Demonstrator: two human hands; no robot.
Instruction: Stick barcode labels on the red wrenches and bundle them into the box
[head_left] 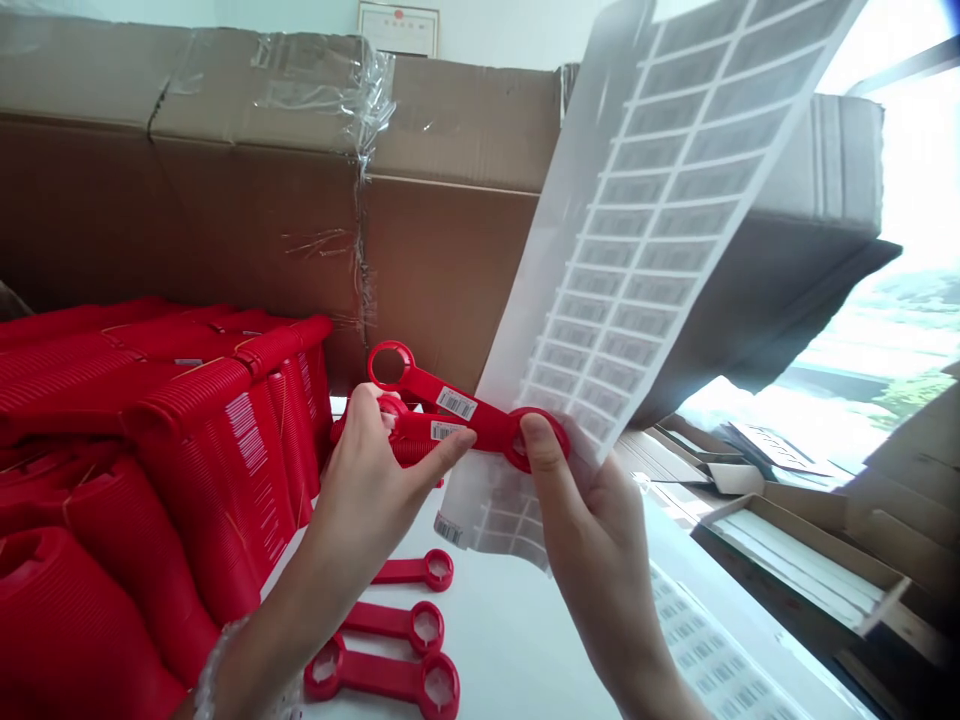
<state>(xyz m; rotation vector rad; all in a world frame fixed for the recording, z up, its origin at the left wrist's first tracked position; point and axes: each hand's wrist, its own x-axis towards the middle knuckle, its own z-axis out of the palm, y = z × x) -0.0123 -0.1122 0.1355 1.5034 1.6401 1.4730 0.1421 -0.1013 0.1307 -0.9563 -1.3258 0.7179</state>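
My right hand (577,500) is closed, its thumb pressing on the ring end of a red plastic ring wrench (491,425). The same hand grips a sheet of barcode labels (637,210) behind the wrench, and the sheet rises toward the upper right. A small barcode sticker (456,402) is on the wrench's handle. My left hand (375,450) is closed around more red ring wrenches (412,428) just below, its thumb stretched along a labelled handle. Its fingertips are hidden behind them. Beneath my hands, several red ring wrenches (386,675) lie on the white table (510,640).
Bundled stacks of red wrenches (247,450) are piled at the left. Large taped cardboard boxes (457,240) stand behind. Another label sheet (712,650) lies at the lower right of the table. Farther right is an open carton (806,560) with white contents.
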